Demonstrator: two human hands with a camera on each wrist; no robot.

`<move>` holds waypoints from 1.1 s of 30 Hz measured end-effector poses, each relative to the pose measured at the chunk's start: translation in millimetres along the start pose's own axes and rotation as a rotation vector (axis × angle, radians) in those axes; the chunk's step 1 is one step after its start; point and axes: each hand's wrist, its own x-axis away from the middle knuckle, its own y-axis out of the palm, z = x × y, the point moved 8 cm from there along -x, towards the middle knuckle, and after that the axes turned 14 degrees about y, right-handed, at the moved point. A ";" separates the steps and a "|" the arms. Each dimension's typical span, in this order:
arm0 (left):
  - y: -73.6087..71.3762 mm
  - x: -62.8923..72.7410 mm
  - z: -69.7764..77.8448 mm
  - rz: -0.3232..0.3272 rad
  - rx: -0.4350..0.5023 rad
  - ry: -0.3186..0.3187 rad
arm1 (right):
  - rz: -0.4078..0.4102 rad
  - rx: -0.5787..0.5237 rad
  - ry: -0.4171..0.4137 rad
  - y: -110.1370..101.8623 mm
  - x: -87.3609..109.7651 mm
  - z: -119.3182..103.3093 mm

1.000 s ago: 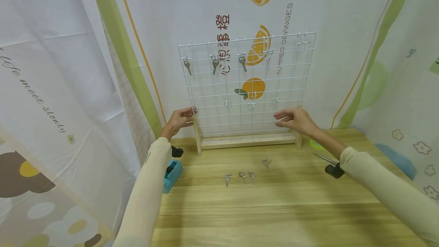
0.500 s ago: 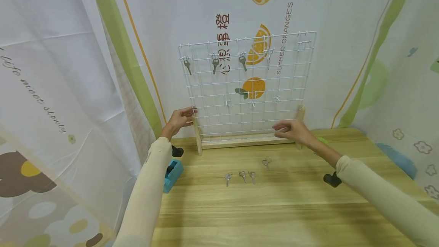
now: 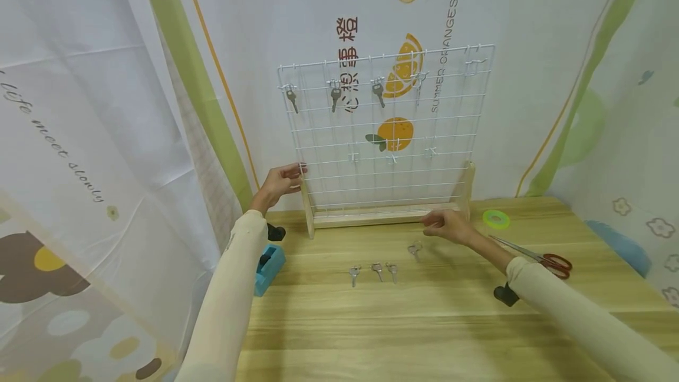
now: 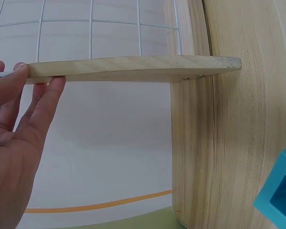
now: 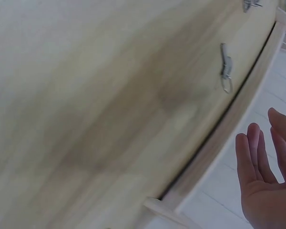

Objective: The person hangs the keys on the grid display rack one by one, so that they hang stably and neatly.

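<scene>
A white wire grid rack with a wooden base (image 3: 387,214) stands upright at the back of the table. My left hand (image 3: 281,184) grips its left wooden side post (image 4: 133,67), thumb on one face and fingers on the other in the left wrist view. Low before the base's right part, my right hand (image 3: 451,227) hovers with nothing between its parted thumb and fingers. Nearest to it lies a key with a ring (image 3: 414,250). Three more keys (image 3: 376,270) lie to its left. Three keys (image 3: 336,99) hang from hooks in the grid's top row.
Right of the rack lie a green tape roll (image 3: 496,219) and red-handled scissors (image 3: 554,264), partly behind the right forearm. A blue block-shaped holder (image 3: 270,270) sits at the table's left edge. Printed curtains (image 3: 318,5) hang close behind and beside the table.
My right hand has come down from beside the rack's right post toward the table, uncovering the post and tape roll. The left hand keeps its grip; the head view has shifted slightly.
</scene>
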 end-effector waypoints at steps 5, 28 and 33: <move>0.1 0.1 0.6 0.001 -0.005 0.007 | -0.027 -0.031 -0.011 15.1 -0.1 9.7; -0.6 0.9 0.2 0.018 0.001 -0.011 | -0.082 -0.041 0.063 45.4 1.2 22.7; 0.1 0.8 0.0 0.014 0.000 -0.009 | -0.094 -0.080 0.094 49.3 0.9 26.7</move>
